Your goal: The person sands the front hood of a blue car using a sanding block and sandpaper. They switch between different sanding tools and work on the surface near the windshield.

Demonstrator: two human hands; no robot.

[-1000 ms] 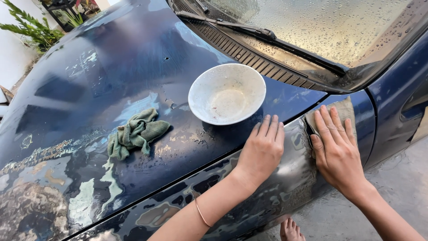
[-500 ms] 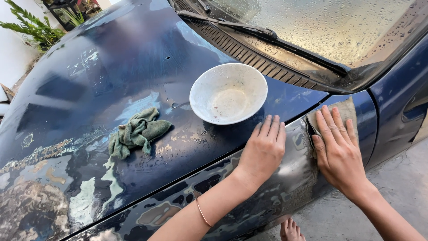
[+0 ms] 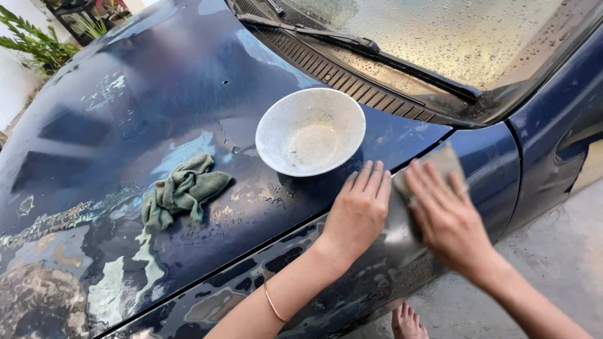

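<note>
A small grey-brown abrasive sheet (image 3: 443, 162), thin and rectangular, lies pressed flat against the wet dark-blue car fender (image 3: 483, 157), just below the seam where the fender meets the bonnet and not far from the windscreen corner. The right hand (image 3: 447, 216) covers most of it with fingers spread and flat, pinning it by palm pressure rather than curling round it; only its upper edge and one corner show beyond the fingertips. It looks light, limp and bendable, likely to fold or slide on the slick panel, so it would best be held under the whole flat of the fingers, or picked up by that free upper corner. Its long axis seems to run up the fender toward the windscreen, roughly in line with the fingers, though the hidden part makes this uncertain. The left hand (image 3: 358, 210) rests open and flat across the bonnet edge just beside it, holding nothing, a thin copper-coloured bangle (image 3: 272, 304) on its forearm. Near it on the patchy, worn bonnet (image 3: 157, 94) stand a round white speckled bowl (image 3: 310, 130), and, farther off, a crumpled green cloth (image 3: 182, 191).
</note>
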